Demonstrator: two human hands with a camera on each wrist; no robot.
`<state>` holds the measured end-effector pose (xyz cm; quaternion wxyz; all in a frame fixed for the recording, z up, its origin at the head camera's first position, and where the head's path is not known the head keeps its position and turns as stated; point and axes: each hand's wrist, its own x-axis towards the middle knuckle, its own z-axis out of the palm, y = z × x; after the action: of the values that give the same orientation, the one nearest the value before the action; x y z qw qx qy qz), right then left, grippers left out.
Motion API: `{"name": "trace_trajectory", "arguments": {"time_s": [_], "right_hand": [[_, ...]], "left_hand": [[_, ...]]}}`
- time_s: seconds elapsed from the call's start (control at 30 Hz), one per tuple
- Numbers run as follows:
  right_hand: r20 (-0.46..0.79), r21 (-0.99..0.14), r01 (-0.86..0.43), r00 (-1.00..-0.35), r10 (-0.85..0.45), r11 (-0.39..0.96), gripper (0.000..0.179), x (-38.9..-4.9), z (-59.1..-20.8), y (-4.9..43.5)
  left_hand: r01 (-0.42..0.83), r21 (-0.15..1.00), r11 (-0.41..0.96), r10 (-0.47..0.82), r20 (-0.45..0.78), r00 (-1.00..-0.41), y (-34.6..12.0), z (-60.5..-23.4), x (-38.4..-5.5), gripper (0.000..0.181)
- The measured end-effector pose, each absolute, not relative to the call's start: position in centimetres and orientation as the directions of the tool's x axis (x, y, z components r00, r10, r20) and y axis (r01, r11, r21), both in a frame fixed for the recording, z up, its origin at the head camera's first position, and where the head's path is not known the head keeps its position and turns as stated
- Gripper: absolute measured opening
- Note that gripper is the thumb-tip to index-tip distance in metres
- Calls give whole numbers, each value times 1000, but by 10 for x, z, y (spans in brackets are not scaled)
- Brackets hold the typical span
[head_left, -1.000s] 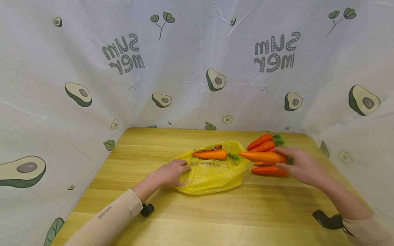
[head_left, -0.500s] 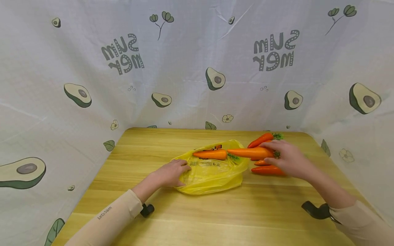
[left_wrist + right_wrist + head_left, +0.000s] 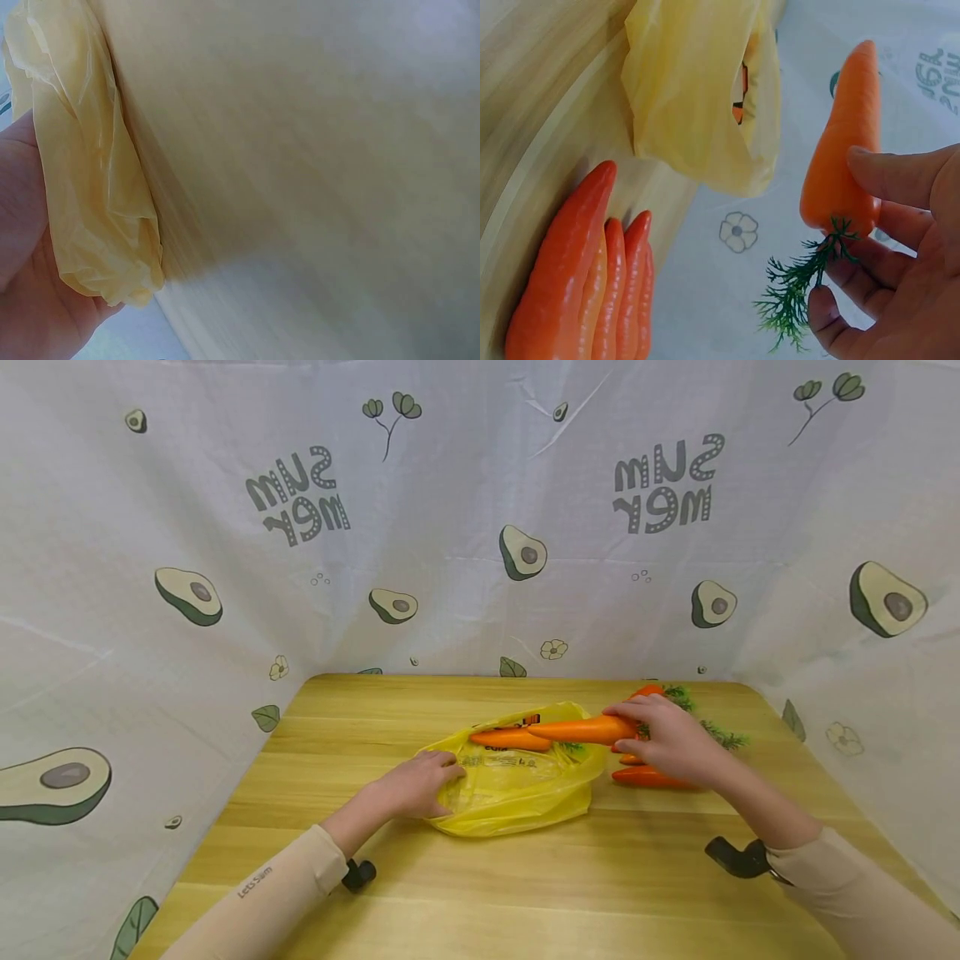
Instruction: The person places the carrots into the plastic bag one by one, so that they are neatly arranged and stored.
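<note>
An orange carrot (image 3: 581,730) with a green leafy top is pinched between the thumb and fingers of my right hand (image 3: 671,739). Its pointed end reaches over the mouth of a yellow plastic bag (image 3: 517,814). The right wrist view shows my thumb on the thick end of this carrot (image 3: 844,161), beside the leaves. Inside the open bag lies another carrot (image 3: 495,740), its leafy end partly covered by the held one. My left hand (image 3: 420,783) grips the bag's left rim. In the left wrist view, crinkled plastic of the bag (image 3: 97,172) hangs over that hand.
Several more carrots (image 3: 651,777) lie side by side on the wooden table (image 3: 510,902), right of the bag and partly under my right hand. A white curtain (image 3: 442,560) printed with avocados surrounds the table's back and sides.
My right hand has carried the carrot leftward from the pile until its tip overlaps the bag's mouth. My left hand and the bag have stayed nearly still.
</note>
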<state>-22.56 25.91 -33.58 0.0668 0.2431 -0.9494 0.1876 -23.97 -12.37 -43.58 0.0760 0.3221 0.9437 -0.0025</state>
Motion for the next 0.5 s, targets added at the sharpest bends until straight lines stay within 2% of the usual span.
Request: {"name": "trace_trajectory", "arguments": {"time_s": [0.5], "right_hand": [[198,-348,-500,-866,-459,793,47,-241,-343,233]], "left_hand": [[605,56,795,606,-137,-784,-122,-438,-240,67]]}}
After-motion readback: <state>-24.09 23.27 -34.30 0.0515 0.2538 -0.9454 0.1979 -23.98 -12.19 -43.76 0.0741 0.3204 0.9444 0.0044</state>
